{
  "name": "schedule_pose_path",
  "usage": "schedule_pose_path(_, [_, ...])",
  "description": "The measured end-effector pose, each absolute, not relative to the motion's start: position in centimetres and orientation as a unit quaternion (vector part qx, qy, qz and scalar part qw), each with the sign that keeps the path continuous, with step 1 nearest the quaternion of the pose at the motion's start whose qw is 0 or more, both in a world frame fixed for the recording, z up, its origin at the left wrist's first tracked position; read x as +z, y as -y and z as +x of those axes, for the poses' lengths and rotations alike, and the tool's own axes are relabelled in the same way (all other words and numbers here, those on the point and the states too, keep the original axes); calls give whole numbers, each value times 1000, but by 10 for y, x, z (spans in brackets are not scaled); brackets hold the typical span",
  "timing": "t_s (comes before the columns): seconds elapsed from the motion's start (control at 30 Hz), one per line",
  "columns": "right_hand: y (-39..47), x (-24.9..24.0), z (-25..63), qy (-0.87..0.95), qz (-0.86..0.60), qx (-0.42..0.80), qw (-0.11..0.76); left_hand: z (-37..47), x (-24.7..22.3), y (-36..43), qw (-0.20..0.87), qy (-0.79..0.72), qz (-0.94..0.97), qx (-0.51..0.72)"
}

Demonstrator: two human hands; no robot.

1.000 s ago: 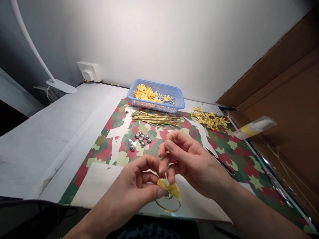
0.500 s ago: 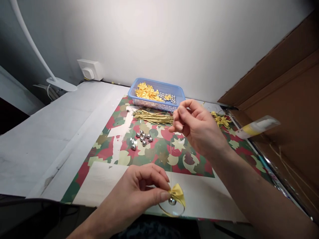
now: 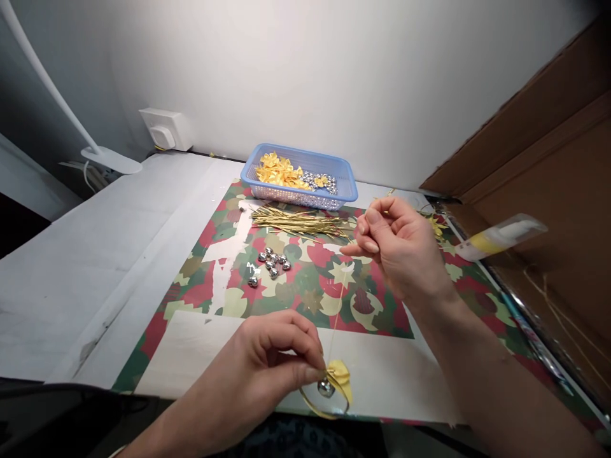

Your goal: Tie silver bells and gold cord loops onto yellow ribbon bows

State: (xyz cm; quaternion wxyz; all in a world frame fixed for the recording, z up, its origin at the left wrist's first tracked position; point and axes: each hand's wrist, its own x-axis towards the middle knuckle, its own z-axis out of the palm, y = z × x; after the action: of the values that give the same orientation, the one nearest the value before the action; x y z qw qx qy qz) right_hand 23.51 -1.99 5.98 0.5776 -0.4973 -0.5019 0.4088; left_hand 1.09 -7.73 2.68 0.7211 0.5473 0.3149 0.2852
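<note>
My left hand [image 3: 279, 362] is closed at the near table edge, pinching a yellow ribbon bow [image 3: 341, 375] between thumb and forefinger. A silver jingle bell [image 3: 326, 387] sits beside the bow, and a gold cord loop [image 3: 317, 410] hangs below. From the bow a thin yellowish cord [image 3: 338, 312] runs up, taut and slanting, toward my right hand [image 3: 396, 242]. That hand is raised, with thumb and forefinger pinched on the cord's upper end. The very tip is hidden in the fingers. Several loose jingle bells [image 3: 271, 262] lie on the patterned sheet further back.
A blue basket [image 3: 351, 186] of yellow bows and silver bells stands by the wall. Before it lies a bundle of gold ties [image 3: 296, 221]. A clear-capped bottle [image 3: 501, 236] is at right, near a cardboard panel [image 3: 548, 146]. A white lamp [image 3: 112, 160] stands at left.
My right hand has moved slightly right, and the cord now slants instead of hanging upright. The bow and bell have turned a little in my left hand's pinch.
</note>
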Motion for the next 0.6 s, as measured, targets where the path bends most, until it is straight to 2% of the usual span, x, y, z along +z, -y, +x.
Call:
schedule_pose_path(0.27, [33,54,245,493,-516,383,587,8,28,74,678,-339,582,294])
schedule_pose_path(0.37, [64,52,243,485,-512,502,501,6,27,76,627,-366,608,321])
schedule_pose_path(0.43, [86,49,238,500,-517,572,393,5,26,77,591,-377,630,336])
schedule_pose_path(0.5, [104,45,230,520,-530,589,318,6,25,79,568,-379,644,345])
schedule_pose_path(0.6, [116,41,219,569,-556,533,290,8,23,83,559,-384,645,352])
